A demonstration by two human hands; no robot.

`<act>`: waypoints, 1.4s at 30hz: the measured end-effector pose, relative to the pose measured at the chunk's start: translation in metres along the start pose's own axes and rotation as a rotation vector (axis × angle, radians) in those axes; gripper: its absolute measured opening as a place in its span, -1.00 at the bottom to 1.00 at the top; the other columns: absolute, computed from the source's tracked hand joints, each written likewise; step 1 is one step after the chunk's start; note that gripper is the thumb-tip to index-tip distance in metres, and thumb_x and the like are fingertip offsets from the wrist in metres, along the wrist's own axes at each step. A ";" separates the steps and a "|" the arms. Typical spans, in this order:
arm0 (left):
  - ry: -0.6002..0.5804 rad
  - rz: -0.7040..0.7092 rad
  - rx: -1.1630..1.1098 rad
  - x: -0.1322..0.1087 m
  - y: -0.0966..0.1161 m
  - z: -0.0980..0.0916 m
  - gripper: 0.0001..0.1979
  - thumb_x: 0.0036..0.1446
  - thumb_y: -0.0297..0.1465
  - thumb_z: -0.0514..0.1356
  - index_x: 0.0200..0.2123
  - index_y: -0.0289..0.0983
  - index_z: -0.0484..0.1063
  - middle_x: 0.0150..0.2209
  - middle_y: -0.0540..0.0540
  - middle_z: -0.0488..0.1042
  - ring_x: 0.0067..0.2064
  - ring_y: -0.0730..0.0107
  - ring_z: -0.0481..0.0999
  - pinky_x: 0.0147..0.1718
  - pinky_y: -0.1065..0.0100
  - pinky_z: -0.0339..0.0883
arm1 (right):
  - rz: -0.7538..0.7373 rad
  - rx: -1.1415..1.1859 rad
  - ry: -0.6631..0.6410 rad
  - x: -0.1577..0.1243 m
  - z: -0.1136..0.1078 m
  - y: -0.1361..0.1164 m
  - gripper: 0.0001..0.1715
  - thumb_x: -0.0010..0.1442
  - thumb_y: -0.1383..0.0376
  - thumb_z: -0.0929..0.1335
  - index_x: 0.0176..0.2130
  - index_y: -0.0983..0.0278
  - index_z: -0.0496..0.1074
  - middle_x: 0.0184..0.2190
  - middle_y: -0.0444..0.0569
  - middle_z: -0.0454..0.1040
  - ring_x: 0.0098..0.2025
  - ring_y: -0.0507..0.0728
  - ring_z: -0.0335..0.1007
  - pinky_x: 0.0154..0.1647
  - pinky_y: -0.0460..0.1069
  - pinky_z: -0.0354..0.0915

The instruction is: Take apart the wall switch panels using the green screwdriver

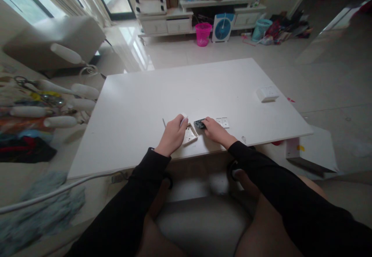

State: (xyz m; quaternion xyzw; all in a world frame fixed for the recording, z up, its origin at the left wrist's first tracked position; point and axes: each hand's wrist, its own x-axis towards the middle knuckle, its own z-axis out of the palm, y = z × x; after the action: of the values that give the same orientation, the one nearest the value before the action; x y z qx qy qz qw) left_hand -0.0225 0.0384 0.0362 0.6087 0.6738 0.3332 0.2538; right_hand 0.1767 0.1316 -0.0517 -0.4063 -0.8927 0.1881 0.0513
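My left hand (172, 132) is closed around a small white piece (184, 117) whose kind I cannot make out. Just left of its fingers, a thin grey rod (164, 122) shows; whether the hand holds it is hidden. Beside that hand, an open, shallow white box (191, 134) rests near the table's front edge. My right hand (216, 131) grips a dark grey block-like part (199, 124) at its right end, just above the box. Behind the right hand, a white socket faceplate (224, 122) lies partly covered.
The white table (139, 106) spans the middle of the view. Toward its right side sits a white socket box (267, 94). A white cable (64, 189) runs low at the left. Beyond stand a pink basket (203, 35) and a blue fan (223, 28).
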 end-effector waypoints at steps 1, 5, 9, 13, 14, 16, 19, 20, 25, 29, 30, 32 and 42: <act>-0.002 0.001 0.000 0.000 0.000 0.000 -0.69 0.43 -0.32 0.07 -0.43 -0.18 0.27 -0.50 0.01 0.39 -0.40 0.31 0.39 -0.34 0.29 0.13 | -0.004 0.004 0.003 0.000 0.001 0.000 -0.61 0.26 0.51 0.27 0.05 0.40 0.46 0.03 0.23 0.46 0.04 0.25 0.39 0.15 0.10 0.31; -0.012 -0.006 -0.001 0.000 0.000 0.001 -0.69 0.43 -0.32 0.06 -0.44 -0.19 0.26 -0.51 0.01 0.38 -0.41 0.31 0.39 -0.34 0.29 0.12 | -0.055 0.020 0.014 -0.003 0.003 0.000 -0.52 0.24 0.50 0.29 0.14 0.43 0.43 0.13 0.28 0.44 0.19 0.28 0.35 0.29 0.14 0.27; -0.018 -0.007 -0.002 0.000 0.000 0.001 -0.68 0.43 -0.31 0.05 -0.43 -0.18 0.25 -0.49 0.00 0.39 -0.41 0.31 0.39 -0.34 0.29 0.12 | -0.059 -0.011 -0.002 -0.006 0.000 -0.003 -0.47 0.22 0.50 0.31 0.18 0.45 0.40 0.23 0.33 0.40 0.31 0.31 0.25 0.38 0.18 0.20; -0.018 -0.001 0.004 -0.001 -0.001 0.001 -0.69 0.43 -0.31 0.05 -0.43 -0.19 0.24 -0.49 0.00 0.40 -0.40 0.31 0.39 -0.34 0.29 0.12 | -0.004 -0.086 -0.016 -0.008 -0.010 -0.014 -0.55 0.26 0.44 0.32 0.13 0.37 0.43 0.17 0.28 0.44 0.25 0.36 0.27 0.24 0.21 0.33; -0.020 -0.002 0.002 -0.001 -0.001 0.001 -0.69 0.43 -0.30 0.05 -0.43 -0.19 0.24 -0.49 0.00 0.39 -0.40 0.31 0.39 -0.34 0.29 0.12 | 0.001 -0.110 -0.027 -0.009 -0.013 -0.018 -0.59 0.27 0.42 0.32 0.11 0.35 0.45 0.14 0.28 0.45 0.21 0.36 0.29 0.20 0.20 0.36; -0.026 -0.002 -0.003 -0.001 -0.001 0.001 -0.69 0.43 -0.29 0.05 -0.42 -0.19 0.25 -0.49 0.01 0.39 -0.40 0.32 0.39 -0.34 0.29 0.12 | 0.010 -0.146 -0.068 -0.011 -0.018 -0.025 -0.65 0.30 0.39 0.31 0.06 0.33 0.47 0.11 0.27 0.45 0.16 0.36 0.33 0.11 0.19 0.40; -0.036 0.003 0.003 0.000 -0.002 0.002 -0.69 0.43 -0.28 0.05 -0.41 -0.19 0.25 -0.48 0.01 0.39 -0.39 0.33 0.39 -0.34 0.30 0.12 | 0.031 -0.178 -0.133 -0.014 -0.022 -0.032 -0.64 0.32 0.37 0.29 0.08 0.31 0.47 0.12 0.25 0.44 0.11 0.33 0.39 0.02 0.15 0.44; -0.040 0.003 0.009 0.000 -0.002 0.002 -0.69 0.43 -0.28 0.05 -0.41 -0.20 0.24 -0.47 0.01 0.39 -0.39 0.33 0.39 -0.35 0.30 0.12 | 0.038 -0.189 -0.142 -0.014 -0.022 -0.033 -0.61 0.32 0.37 0.29 0.11 0.32 0.46 0.15 0.25 0.43 0.11 0.33 0.40 0.02 0.15 0.44; -0.054 -0.002 0.033 -0.001 0.001 0.002 -0.69 0.44 -0.28 0.04 -0.41 -0.20 0.26 -0.46 0.00 0.41 -0.38 0.33 0.40 -0.34 0.30 0.14 | 0.070 -0.234 -0.117 -0.014 -0.016 -0.022 -0.43 0.29 0.37 0.31 0.26 0.40 0.35 0.36 0.29 0.30 0.30 0.37 0.30 0.21 0.21 0.38; -0.062 -0.001 0.039 -0.002 0.002 0.001 -0.68 0.44 -0.28 0.03 -0.41 -0.21 0.27 -0.45 0.00 0.41 -0.37 0.33 0.40 -0.33 0.30 0.13 | 0.106 -0.224 -0.095 -0.012 -0.011 -0.014 -0.35 0.26 0.39 0.30 0.31 0.40 0.29 0.46 0.26 0.19 0.39 0.36 0.19 0.29 0.24 0.33; -0.064 0.000 0.041 -0.002 0.001 0.001 -0.68 0.44 -0.28 0.03 -0.41 -0.21 0.27 -0.45 -0.01 0.41 -0.37 0.33 0.40 -0.33 0.30 0.13 | 0.104 -0.220 -0.090 -0.012 -0.010 -0.013 -0.35 0.26 0.39 0.30 0.31 0.40 0.29 0.46 0.26 0.18 0.40 0.37 0.18 0.30 0.24 0.32; -0.066 0.003 0.047 -0.002 0.001 0.002 -0.68 0.44 -0.28 0.03 -0.41 -0.21 0.26 -0.45 -0.01 0.41 -0.36 0.33 0.40 -0.33 0.30 0.13 | 0.098 -0.213 -0.088 -0.012 -0.009 -0.013 -0.36 0.26 0.37 0.30 0.31 0.40 0.30 0.46 0.27 0.19 0.40 0.39 0.17 0.29 0.26 0.33; -0.155 -0.023 0.314 -0.001 0.005 0.002 -0.78 0.43 -0.31 0.07 -0.30 -0.22 0.37 -0.26 -0.06 0.56 -0.10 0.17 0.51 -0.05 0.16 0.12 | 0.156 0.193 0.091 0.004 -0.013 -0.009 -0.50 0.26 0.36 0.36 0.17 0.41 0.43 0.33 0.33 0.37 0.37 0.36 0.27 0.37 0.25 0.24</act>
State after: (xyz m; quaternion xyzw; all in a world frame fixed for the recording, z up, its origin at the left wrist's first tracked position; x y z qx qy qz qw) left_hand -0.0174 0.0378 0.0382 0.6570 0.7029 0.1732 0.2106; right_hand 0.1711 0.1329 -0.0365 -0.4758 -0.8329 0.2578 0.1160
